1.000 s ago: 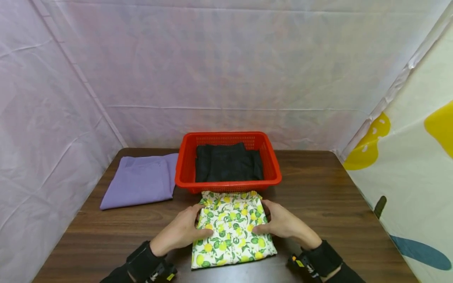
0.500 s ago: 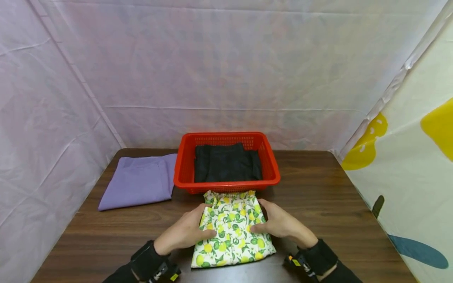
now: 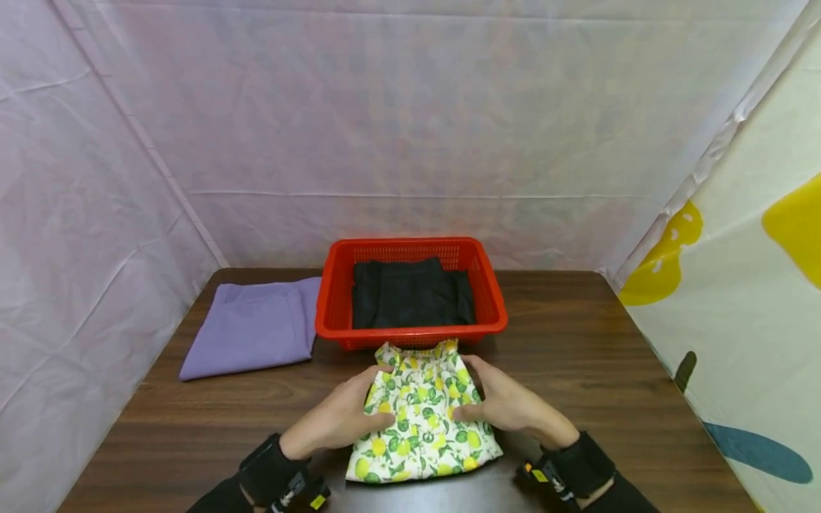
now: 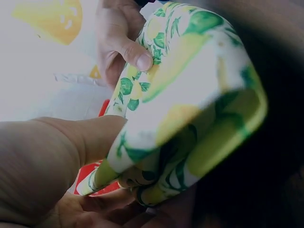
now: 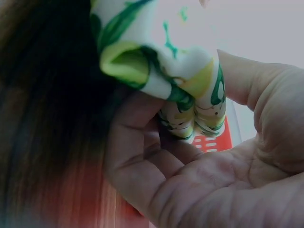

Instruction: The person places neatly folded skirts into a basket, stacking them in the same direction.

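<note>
A folded white cloth garment with a lemon-and-leaf print lies in front of the basket, its far edge gathered. My left hand grips its left side, thumb on top and fingers tucked beneath. On the opposite side my right hand holds it the same way. In the left wrist view the printed garment shows its folded layers between thumb and fingers. The right wrist view has curled fingers under the garment's folded edge.
A red plastic basket stands just beyond the garment, with folded black clothing inside. Folded purple cloth lies to its left on the brown wooden table. White fabric walls rise behind and at the sides.
Both hands have drawn slightly closer together, squeezing the printed garment narrower at its middle and far end. Its far edge has bunched up and risen a little toward the basket.
</note>
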Available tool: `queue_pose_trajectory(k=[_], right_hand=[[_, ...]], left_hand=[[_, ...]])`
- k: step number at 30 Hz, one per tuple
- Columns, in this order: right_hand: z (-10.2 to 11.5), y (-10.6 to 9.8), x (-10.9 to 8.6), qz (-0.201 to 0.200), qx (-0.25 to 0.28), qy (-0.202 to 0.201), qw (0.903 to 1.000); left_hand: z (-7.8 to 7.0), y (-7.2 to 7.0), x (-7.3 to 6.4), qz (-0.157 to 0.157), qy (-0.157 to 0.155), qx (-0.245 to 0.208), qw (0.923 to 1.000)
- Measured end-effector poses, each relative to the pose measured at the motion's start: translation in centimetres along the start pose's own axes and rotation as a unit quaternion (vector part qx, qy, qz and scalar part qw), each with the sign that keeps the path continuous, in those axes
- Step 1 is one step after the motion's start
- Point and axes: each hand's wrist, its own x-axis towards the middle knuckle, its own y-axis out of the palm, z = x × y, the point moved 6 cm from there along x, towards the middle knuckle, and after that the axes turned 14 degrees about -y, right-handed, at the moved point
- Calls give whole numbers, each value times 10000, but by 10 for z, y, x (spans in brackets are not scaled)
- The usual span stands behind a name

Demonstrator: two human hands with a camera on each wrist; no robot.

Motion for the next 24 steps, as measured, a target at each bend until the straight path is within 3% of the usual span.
queue_pose_trajectory(k=[6, 14, 24], right_hand=[[7, -2, -10, 135, 194, -313, 9992], [29, -10, -21, 242, 667, -543, 9960], [62, -26, -29, 148, 432, -966, 9943]], left_hand=[[-2, -2, -8, 113, 145, -77, 9998], [-16, -16, -24, 122, 508, -141, 9985], [-37, -36, -39, 292, 1008, -267, 9941]])
